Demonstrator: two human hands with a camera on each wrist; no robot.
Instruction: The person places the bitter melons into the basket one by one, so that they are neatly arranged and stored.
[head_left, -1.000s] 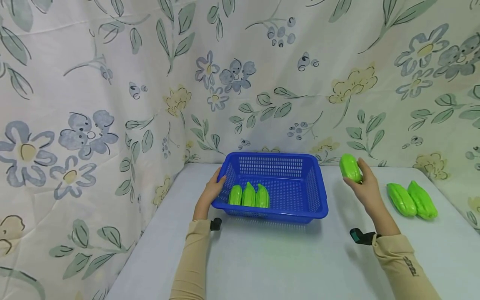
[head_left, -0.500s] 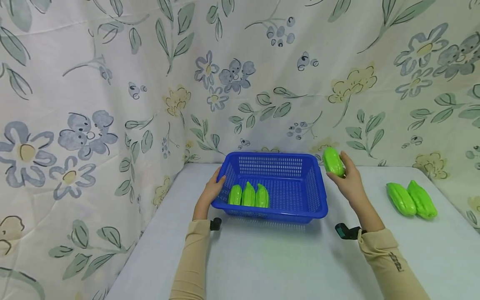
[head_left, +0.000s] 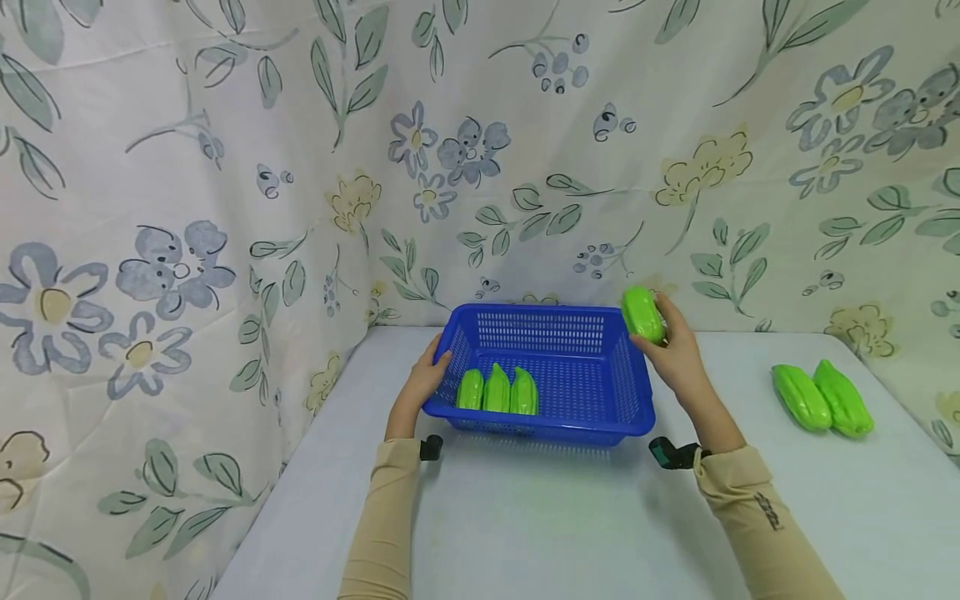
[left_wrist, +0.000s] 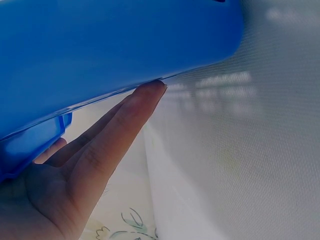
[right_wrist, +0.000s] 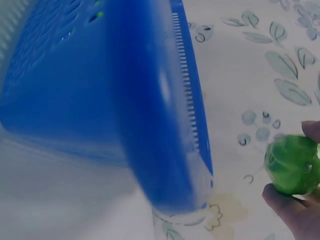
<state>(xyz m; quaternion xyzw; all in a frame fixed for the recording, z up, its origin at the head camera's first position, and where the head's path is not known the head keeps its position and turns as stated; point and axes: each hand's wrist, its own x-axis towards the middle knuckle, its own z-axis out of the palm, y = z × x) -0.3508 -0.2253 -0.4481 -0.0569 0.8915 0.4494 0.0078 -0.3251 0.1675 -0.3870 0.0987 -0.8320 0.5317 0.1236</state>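
Note:
A blue perforated plastic basket (head_left: 570, 375) stands on the table. My left hand (head_left: 417, 385) holds its left side, the thumb over the rim and the fingers along the outer wall; the left wrist view shows those fingers (left_wrist: 117, 132) fairly straight against the blue plastic. My right hand (head_left: 678, 354) grips a shiny bright green ridged gourd (head_left: 642, 315) between thumb and fingers, raised at the basket's right rim. The right wrist view shows the gourd's rounded end (right_wrist: 291, 164). Three similar gourds (head_left: 497, 390) lie side by side at the basket's front left.
Two more green gourds (head_left: 823, 400) lie together on the white table (head_left: 525, 525) at the right. A floral cloth (head_left: 525, 150) hangs behind the table and along its left. Each wrist carries a small black camera (head_left: 671, 453).
My right hand has moved left with the gourd, from right of the basket to its right rim. The left hand and the basket have stayed put.

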